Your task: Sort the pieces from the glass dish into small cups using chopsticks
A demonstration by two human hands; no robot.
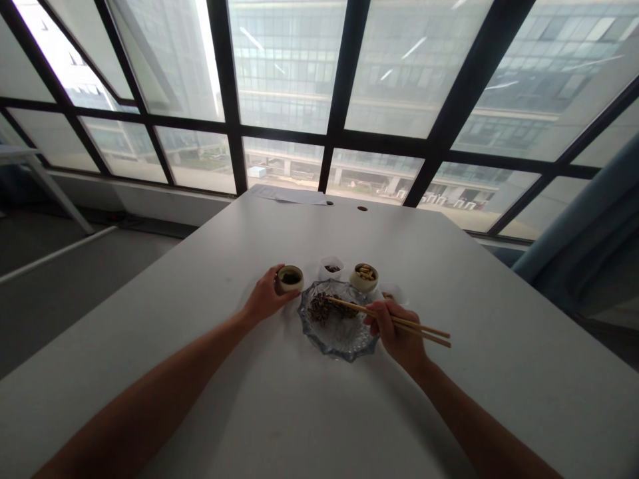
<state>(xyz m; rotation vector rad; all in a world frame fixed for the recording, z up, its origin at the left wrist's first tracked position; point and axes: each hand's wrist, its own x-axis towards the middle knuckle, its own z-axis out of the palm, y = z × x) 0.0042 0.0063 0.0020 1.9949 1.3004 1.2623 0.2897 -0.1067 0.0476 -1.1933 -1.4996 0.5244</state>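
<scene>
Between the desk's [299,412] side edges, the right hand [399,332] grips chopsticks [350,305] pointing over a bowl [324,346] toward the left hand [264,296] clasping a cup [290,288].

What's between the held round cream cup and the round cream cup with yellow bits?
The head view shows a small white cup of dark bits and the edge of a round glass bowl.

Bare tabletop [299,412] lies open before the glass dish [367,342]; three small cups [364,278] block its far side.

Both forearms bare, no sleeves showing; wrists unadorned.
</scene>
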